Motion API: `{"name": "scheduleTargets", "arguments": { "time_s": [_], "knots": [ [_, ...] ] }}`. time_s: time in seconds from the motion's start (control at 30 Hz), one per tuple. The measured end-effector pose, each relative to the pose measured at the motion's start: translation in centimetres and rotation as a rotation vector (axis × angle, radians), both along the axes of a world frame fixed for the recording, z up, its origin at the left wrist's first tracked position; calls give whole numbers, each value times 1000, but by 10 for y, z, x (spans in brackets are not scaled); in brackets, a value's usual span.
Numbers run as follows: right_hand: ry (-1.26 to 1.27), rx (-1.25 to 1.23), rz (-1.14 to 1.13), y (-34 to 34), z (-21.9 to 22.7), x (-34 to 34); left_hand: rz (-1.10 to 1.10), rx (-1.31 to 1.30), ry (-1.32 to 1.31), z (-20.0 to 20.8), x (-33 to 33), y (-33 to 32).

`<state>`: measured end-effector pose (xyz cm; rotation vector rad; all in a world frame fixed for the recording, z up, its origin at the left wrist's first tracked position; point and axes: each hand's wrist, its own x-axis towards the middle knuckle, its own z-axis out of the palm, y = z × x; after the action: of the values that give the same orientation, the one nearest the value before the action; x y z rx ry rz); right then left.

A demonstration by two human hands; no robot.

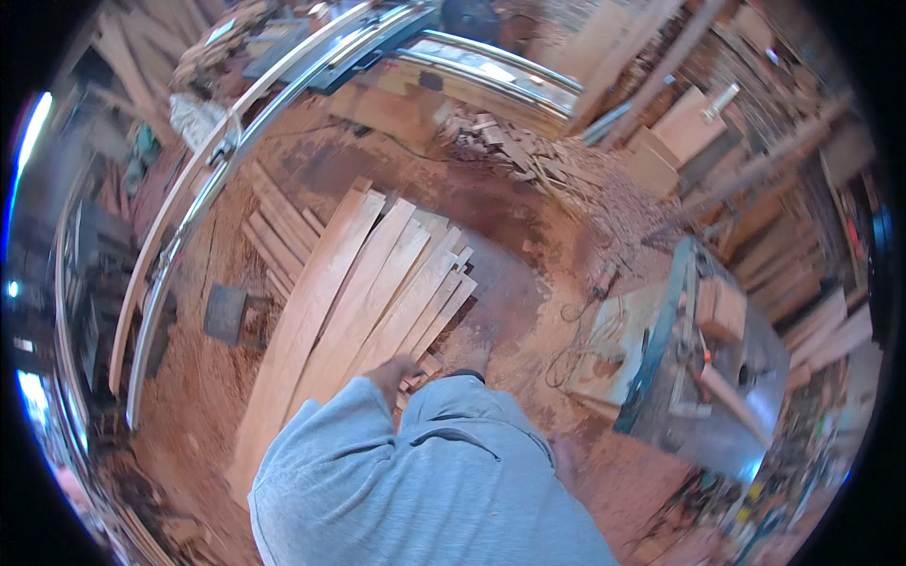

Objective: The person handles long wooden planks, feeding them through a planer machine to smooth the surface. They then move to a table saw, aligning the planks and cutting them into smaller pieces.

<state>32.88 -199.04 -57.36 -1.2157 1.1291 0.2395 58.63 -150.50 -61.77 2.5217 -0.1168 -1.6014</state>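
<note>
My left hand (389, 375) is at the near right side of a fanned row of long, pale wooden boards (351, 283). It touches or hovers just over the boards beside a few small wood offcuts (430, 364); blur hides how its fingers are set. The boards lie side by side, their far ends uneven. Low at my right side, a blurred bit of my right hand (563, 460) shows past my grey shirt. Its fingers are hidden, and I cannot make out anything in it.
Narrow planks (276, 236) and a dark block (226, 313) lie left of the boards. A long metal rail (212, 179) curves past the far left. At right stands a machine table (694, 377) with a wood block (720, 308). Wood scraps (510, 151) and sawdust cover the floor beyond.
</note>
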Motion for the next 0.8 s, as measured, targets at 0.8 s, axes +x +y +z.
{"name": "scheduleTargets", "arguments": {
  "time_s": [0.8],
  "knots": [
    [-674, -821, 1295, -119, 101, 823, 1230, 210, -214, 29, 145, -120]
  ]
}}
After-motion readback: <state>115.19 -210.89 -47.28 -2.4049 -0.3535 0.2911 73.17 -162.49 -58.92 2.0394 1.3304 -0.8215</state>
